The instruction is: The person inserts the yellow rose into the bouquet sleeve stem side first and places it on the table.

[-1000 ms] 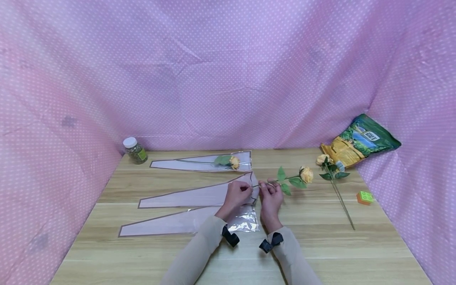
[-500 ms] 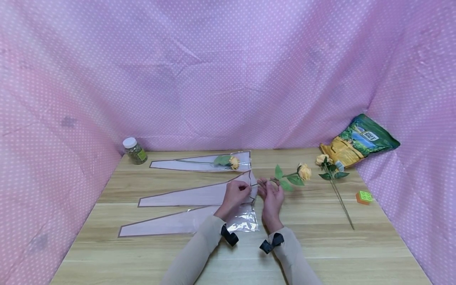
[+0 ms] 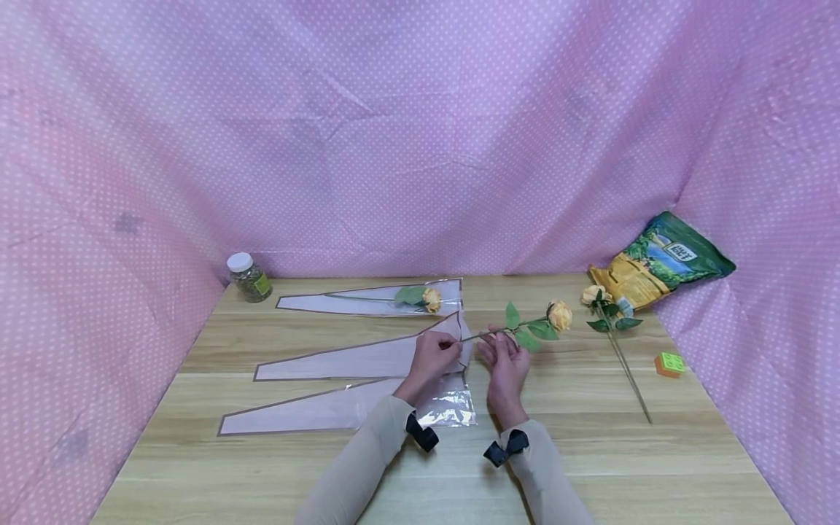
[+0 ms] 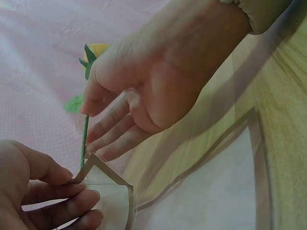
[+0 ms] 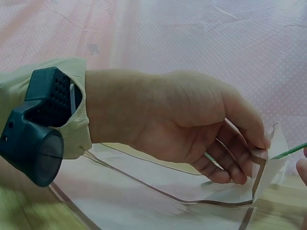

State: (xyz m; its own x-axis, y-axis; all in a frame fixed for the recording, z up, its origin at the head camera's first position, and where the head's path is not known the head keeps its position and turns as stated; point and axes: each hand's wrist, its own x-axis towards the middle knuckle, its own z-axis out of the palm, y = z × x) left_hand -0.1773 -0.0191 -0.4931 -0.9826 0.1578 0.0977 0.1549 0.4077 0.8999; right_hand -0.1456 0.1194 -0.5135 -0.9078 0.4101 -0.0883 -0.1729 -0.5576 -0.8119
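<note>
While your left hand pinches the mouth edge of the middle sleeve between thumb and fingers, your right hand pinches the rose by its stem, just short of the leaves, other fingers loosely bent. Stem's lower end meets the mouth by your left fingers; can't tell how deep it sits. Leaves and bloom are outside, past your right hand.

To do it well, I'd keep that lip lifted, line the stem up with the sleeve's long axis, feed in short pushes and regrip higher each time. Likely snags: leaves catching on the lip, or film bunching if the stem goes in askew.

Versus a second ago: your right fingers sit a touch nearer the leaves, the rose slightly further left. Left pinch about the same.

Further out on the table: far sleeve with a second rose, apparently inside; near sleeve flat, partly behind your left forearm. Off right, a loose rose beside the green-and-yellow bag, toy block nearer you. Lidded jar, far left.
</note>
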